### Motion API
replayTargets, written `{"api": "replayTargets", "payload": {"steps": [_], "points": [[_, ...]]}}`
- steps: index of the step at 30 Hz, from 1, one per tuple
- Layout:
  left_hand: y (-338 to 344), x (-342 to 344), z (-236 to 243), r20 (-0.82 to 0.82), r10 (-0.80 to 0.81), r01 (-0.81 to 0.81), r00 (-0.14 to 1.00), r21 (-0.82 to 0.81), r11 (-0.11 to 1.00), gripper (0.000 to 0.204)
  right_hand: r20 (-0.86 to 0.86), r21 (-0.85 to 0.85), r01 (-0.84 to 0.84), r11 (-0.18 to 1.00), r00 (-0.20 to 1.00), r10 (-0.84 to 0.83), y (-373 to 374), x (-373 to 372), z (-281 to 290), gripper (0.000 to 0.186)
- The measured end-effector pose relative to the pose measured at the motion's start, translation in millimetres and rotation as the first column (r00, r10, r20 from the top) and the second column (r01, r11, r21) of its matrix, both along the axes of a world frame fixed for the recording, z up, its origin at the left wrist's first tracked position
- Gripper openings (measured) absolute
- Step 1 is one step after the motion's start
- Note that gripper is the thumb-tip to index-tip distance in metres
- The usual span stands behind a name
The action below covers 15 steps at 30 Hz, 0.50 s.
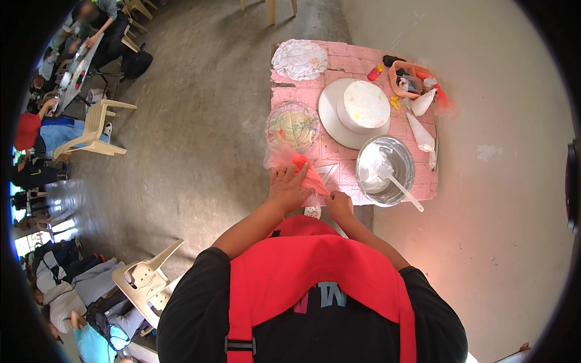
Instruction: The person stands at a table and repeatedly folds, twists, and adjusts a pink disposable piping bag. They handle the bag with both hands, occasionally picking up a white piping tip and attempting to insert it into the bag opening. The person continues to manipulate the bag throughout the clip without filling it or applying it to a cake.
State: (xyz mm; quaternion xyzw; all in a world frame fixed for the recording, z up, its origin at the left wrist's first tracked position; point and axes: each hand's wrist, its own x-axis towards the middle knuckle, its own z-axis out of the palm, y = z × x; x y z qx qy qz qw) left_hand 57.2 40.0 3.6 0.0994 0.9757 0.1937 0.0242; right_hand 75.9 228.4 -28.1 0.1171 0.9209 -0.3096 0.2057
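On the pink tiled table (295,94), a piping bag of pink-red icing (310,177) lies near the front edge. My left hand (285,189) grips its wide part, fingers bent over it. My right hand (338,206) pinches the bag's narrow tip. A metal bowl (404,156) with white cream and a white spatula (405,193) stands to the right. Behind them a white round cake (363,107) sits on a turntable (331,121). A plastic piece with smeared colours (292,126) lies beyond my left hand.
A crumpled white sheet (299,59), an orange container (407,84) and white piping bags (420,132) are on the table. A pale wall (502,181) is at the right. Plastic chairs (91,133) and seated people (30,136) are off to the left.
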Motion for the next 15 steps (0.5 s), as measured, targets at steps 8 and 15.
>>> {"api": "replayTargets", "payload": {"steps": [8, 15], "points": [[-60.3, -38.2, 5.6, -0.131, 0.298, -0.264, 0.946, 0.226, 0.938, 0.063, 0.047, -0.049, -0.005, 0.999, 0.999, 0.007, 3.4, -0.3, -0.1, 0.027], [-62.7, -64.3, -35.1, 0.292, 0.291, -0.385, 0.911, 0.350, 0.854, 0.069, 0.093, -0.191, 0.042, 0.981, 0.995, -0.025, 9.2, 2.3, -8.6, 0.028]]}}
